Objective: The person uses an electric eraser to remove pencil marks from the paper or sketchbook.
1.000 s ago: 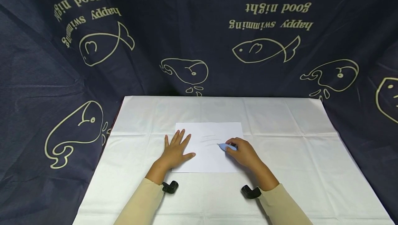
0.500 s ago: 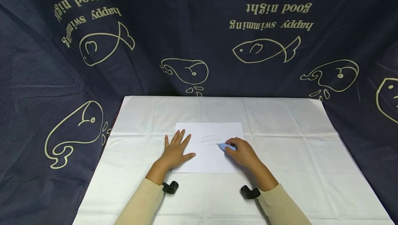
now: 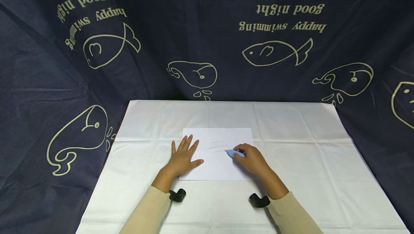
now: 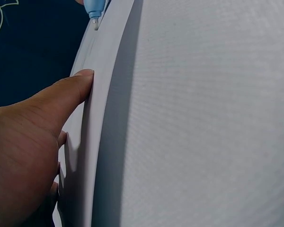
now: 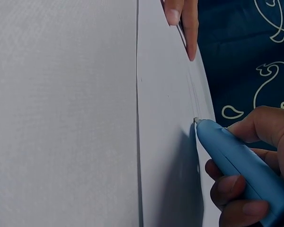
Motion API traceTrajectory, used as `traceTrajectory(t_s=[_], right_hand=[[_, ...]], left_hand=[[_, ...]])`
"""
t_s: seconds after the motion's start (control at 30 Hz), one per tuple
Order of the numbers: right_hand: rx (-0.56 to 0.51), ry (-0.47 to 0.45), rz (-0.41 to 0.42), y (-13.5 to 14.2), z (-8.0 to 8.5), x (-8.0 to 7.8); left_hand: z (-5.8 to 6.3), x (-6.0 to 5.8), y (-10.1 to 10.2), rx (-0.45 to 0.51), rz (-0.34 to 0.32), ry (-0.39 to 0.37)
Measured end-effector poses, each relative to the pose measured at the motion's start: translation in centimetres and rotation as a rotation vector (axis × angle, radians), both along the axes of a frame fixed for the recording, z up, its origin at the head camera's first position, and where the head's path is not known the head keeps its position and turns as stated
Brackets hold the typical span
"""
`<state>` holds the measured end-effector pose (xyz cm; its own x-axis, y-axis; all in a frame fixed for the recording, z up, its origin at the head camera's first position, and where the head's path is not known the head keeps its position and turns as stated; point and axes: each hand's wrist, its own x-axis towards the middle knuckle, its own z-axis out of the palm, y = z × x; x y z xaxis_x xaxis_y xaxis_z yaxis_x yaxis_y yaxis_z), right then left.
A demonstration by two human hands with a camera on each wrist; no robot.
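Paper [image 3: 216,169] lies on a white tablecloth [image 3: 297,169], with a person's left hand [image 3: 181,159] resting on it at 9 o'clock, fingers spread wide. At 3 o'clock the right hand [image 3: 253,159] pinches a blue pen-shaped tool [image 5: 241,161] between thumb and fingers, its barrel aimed toward 9 o'clock. The pale tip [image 5: 196,120] sits near the sheet's middle, at the 3 o'clock end of the lowest of three faint lines [image 3: 219,146]; the right wrist view suggests contact with the paper. Over the past second the right hand and tool have edged slightly toward 9 o'clock, while the left hand has stayed put. The small shift suggests slow, close work along that line; whether the tip is marking or rubbing out cannot be told. At 12 o'clock, beyond the tablecloth, hangs dark fabric [image 3: 226,29] printed with fish and whales.
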<state>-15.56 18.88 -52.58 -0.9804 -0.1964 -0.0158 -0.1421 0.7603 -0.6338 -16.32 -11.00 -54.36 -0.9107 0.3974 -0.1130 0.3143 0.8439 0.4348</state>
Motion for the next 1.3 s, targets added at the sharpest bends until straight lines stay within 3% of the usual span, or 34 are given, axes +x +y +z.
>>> traceTrajectory(t_s=[0.37,1.3], right_hand=[[0.036,0.014,-0.033,0.18,0.03,-0.08],[0.019,0.003,-0.024,-0.24,0.09,-0.02]], left_hand=[[-0.05,0.05,-0.02,-0.008,0.001,-0.016],[-0.30,-0.14,-0.01,-0.027,-0.002,-0.021]])
